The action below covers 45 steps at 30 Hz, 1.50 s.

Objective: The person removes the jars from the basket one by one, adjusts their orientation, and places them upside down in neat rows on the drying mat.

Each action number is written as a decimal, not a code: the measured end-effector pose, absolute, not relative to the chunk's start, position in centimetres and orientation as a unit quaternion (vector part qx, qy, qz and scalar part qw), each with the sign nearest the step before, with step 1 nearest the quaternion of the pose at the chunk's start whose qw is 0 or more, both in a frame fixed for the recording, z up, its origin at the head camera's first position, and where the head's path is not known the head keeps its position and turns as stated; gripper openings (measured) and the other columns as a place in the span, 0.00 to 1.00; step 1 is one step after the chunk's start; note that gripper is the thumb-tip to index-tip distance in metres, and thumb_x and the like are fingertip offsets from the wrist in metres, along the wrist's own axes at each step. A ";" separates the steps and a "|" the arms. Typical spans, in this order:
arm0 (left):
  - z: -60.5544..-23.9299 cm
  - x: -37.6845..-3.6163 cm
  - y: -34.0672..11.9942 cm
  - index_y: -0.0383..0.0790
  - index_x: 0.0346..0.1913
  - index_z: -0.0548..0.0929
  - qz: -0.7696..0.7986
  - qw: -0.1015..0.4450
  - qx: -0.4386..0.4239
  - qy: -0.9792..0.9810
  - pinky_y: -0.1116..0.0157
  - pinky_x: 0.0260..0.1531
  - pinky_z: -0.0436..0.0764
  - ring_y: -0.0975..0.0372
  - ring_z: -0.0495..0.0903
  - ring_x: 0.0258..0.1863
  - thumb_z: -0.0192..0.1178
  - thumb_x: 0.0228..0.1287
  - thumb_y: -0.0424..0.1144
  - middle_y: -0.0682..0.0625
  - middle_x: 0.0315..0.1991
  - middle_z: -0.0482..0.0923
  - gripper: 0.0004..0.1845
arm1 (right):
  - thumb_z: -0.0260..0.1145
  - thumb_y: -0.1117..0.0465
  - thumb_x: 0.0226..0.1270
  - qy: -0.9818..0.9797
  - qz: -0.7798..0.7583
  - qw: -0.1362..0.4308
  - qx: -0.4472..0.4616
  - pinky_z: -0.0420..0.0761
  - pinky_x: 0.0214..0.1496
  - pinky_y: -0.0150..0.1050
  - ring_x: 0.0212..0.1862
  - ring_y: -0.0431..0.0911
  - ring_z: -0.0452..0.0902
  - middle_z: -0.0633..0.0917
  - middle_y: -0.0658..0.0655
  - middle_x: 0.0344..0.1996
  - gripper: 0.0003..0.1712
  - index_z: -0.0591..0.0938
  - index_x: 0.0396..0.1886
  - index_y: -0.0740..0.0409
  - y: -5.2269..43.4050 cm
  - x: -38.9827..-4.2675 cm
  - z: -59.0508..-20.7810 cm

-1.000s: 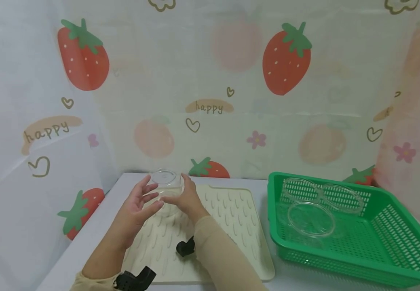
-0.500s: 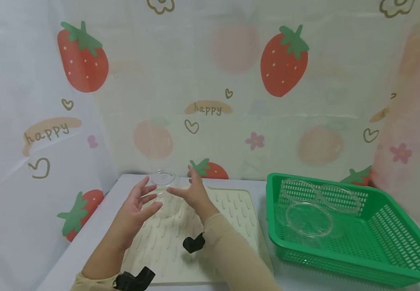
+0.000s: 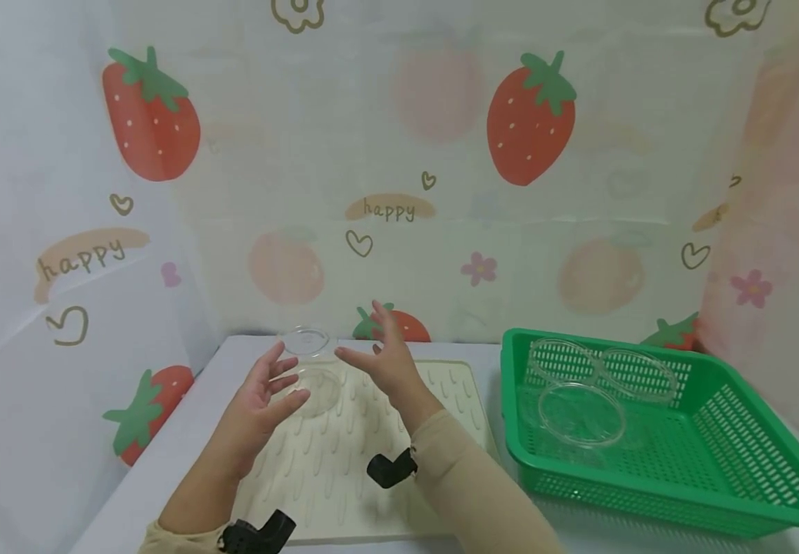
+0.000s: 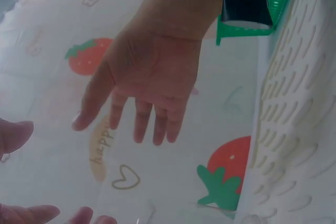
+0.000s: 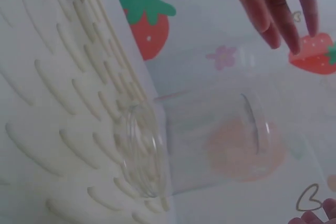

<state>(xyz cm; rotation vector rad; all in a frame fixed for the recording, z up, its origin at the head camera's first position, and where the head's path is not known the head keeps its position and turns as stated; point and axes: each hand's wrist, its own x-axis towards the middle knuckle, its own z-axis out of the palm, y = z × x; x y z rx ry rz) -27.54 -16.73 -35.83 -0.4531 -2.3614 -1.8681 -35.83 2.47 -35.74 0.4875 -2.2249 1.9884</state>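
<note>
Strawberry curtains back a ribbed mat (image 3: 371,446) where an upturned glass (image 3: 307,368) now stands released; the right hand (image 3: 387,362) has lifted away, the left hand (image 3: 261,400) spread beside it.

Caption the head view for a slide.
Two open hands, left hand and right hand, flank an upturned clear glass cup on a cream ribbed drying mat.
</note>
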 end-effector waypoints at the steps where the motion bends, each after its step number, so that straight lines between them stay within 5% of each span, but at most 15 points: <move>1: -35.9 -27.5 -16.7 0.44 0.72 0.43 -0.612 0.049 -0.147 -0.776 0.43 0.57 0.63 0.47 0.56 0.64 0.58 0.62 0.41 0.41 0.67 0.53 0.42 | 0.73 0.53 0.49 -0.733 0.656 0.059 0.166 0.58 0.67 0.48 0.67 0.50 0.55 0.58 0.50 0.68 0.52 0.53 0.70 0.38 2.7 -35.5 -35.6; 37: -33.8 -28.0 -13.8 0.45 0.71 0.47 -0.571 0.035 -0.215 -0.791 0.49 0.57 0.67 0.48 0.59 0.65 0.58 0.62 0.41 0.44 0.66 0.55 0.40 | 0.68 0.61 0.57 -0.752 0.611 0.061 0.239 0.62 0.64 0.49 0.65 0.52 0.60 0.62 0.51 0.65 0.44 0.55 0.69 0.38 14.0 -26.0 -29.5; 45: -33.6 -28.2 -12.8 0.46 0.71 0.48 -0.566 0.032 -0.228 -0.791 0.50 0.58 0.65 0.49 0.59 0.65 0.59 0.61 0.42 0.45 0.66 0.56 0.41 | 0.64 0.63 0.60 -0.762 0.595 0.105 0.231 0.66 0.62 0.44 0.64 0.53 0.62 0.66 0.57 0.63 0.40 0.58 0.69 0.49 18.1 -25.6 -29.0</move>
